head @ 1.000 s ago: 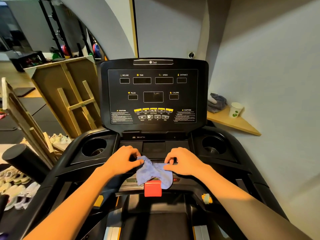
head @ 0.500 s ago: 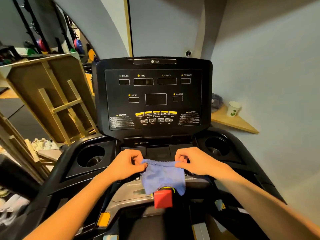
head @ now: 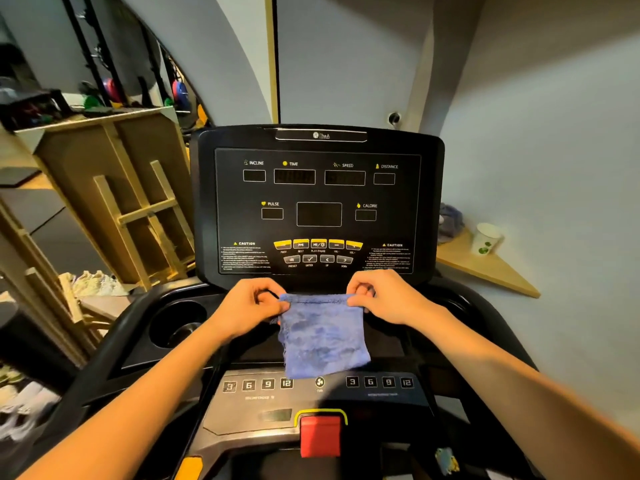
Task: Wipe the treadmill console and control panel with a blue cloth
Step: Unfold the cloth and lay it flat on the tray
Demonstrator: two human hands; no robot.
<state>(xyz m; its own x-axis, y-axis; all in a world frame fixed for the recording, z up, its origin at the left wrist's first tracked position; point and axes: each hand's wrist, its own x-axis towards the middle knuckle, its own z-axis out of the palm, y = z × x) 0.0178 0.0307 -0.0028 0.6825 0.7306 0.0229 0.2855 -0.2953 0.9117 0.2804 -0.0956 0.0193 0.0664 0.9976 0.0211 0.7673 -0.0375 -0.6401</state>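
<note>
Below the black treadmill console panel (head: 317, 206), small blue terry cloth (head: 322, 336) hangs spread over the lower control deck (head: 381, 388); left hand (head: 247, 308) and right hand (head: 386, 299) each pinch a top corner. Light, limp, non-slip; likely better bunched into one palm for wiping.

The cloth (head: 323, 336) hangs between the left hand (head: 250, 308) and right hand (head: 388, 296), each pinching a top corner, in front of the console (head: 317, 206) and above the panel (head: 318, 384). A cupholder (head: 178, 322) sits left of the hands. A cup (head: 486, 239) stands on a shelf (head: 485, 268) right of the console.
</note>
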